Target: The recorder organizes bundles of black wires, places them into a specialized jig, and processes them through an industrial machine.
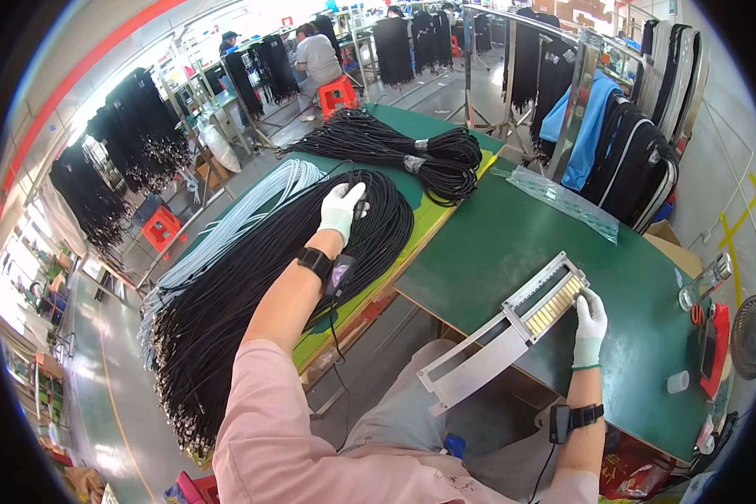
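Note:
My left hand (342, 208), in a white glove, reaches onto a large bundle of black cables (286, 252). Its fingers are bent closed on the cables near the looped end. My right hand (590, 319), gloved too, is at the right edge of a long metal fixture (487, 357). Its fingertips are pinched together beside the row of brass-coloured pieces (552, 309) set in the fixture; whatever they hold is too small to make out. The fixture lies slantwise over the near edge of the green table (479, 260), its plain end jutting toward my lap.
Pale blue cables (252, 210) lie left of the black ones, and tied black coils (441, 164) lie beyond. A clear plastic bag (563, 202), glass jar (704, 281), white cup (679, 383) and fan (749, 336) are on the right. Hanging racks and a seated person (317, 59) are farther off.

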`<state>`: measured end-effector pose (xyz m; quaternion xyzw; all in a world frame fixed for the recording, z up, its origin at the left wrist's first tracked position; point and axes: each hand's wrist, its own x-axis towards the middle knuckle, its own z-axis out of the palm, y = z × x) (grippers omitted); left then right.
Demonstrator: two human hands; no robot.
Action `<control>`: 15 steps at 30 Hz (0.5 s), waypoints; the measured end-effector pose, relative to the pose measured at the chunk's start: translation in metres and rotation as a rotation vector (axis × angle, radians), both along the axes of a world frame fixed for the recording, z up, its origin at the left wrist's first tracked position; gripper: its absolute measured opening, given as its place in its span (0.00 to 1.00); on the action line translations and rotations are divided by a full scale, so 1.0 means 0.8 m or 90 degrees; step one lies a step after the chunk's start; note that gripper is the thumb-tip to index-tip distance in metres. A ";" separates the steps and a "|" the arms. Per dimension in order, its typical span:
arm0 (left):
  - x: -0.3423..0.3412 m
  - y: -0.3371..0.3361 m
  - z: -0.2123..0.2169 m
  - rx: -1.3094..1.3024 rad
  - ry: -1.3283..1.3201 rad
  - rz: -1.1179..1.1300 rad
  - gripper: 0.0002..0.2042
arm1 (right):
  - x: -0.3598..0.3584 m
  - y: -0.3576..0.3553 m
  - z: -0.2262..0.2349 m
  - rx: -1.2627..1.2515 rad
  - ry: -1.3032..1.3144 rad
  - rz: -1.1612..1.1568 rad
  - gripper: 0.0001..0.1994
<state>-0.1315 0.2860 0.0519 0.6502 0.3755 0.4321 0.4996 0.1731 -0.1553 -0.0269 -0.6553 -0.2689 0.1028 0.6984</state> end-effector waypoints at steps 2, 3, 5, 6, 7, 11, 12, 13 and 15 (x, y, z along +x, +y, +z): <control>-0.006 -0.007 0.003 -0.148 -0.192 -0.071 0.13 | 0.000 -0.001 0.001 0.015 0.007 0.002 0.13; -0.008 -0.009 0.005 -0.155 -0.173 -0.041 0.13 | 0.001 -0.001 0.000 0.010 0.001 0.012 0.13; -0.010 -0.013 0.008 -0.179 -0.208 -0.082 0.12 | 0.002 -0.002 -0.001 0.009 0.009 0.012 0.13; -0.010 -0.014 0.008 -0.199 -0.226 -0.110 0.12 | 0.002 -0.002 -0.002 0.019 0.012 0.006 0.13; -0.011 -0.016 0.008 -0.193 -0.227 -0.101 0.12 | 0.003 -0.002 -0.003 0.007 0.013 0.013 0.13; -0.011 -0.021 0.006 -0.183 -0.276 -0.078 0.11 | 0.004 -0.002 -0.005 0.013 0.012 0.007 0.13; -0.011 -0.022 0.005 -0.186 -0.286 -0.078 0.11 | 0.004 -0.002 -0.005 0.015 0.013 0.008 0.13; -0.011 -0.023 0.005 -0.188 -0.295 -0.077 0.11 | 0.004 -0.002 -0.005 0.018 0.014 0.008 0.13; -0.011 -0.024 0.004 -0.191 -0.305 -0.077 0.12 | 0.004 -0.002 -0.004 0.020 0.015 0.008 0.13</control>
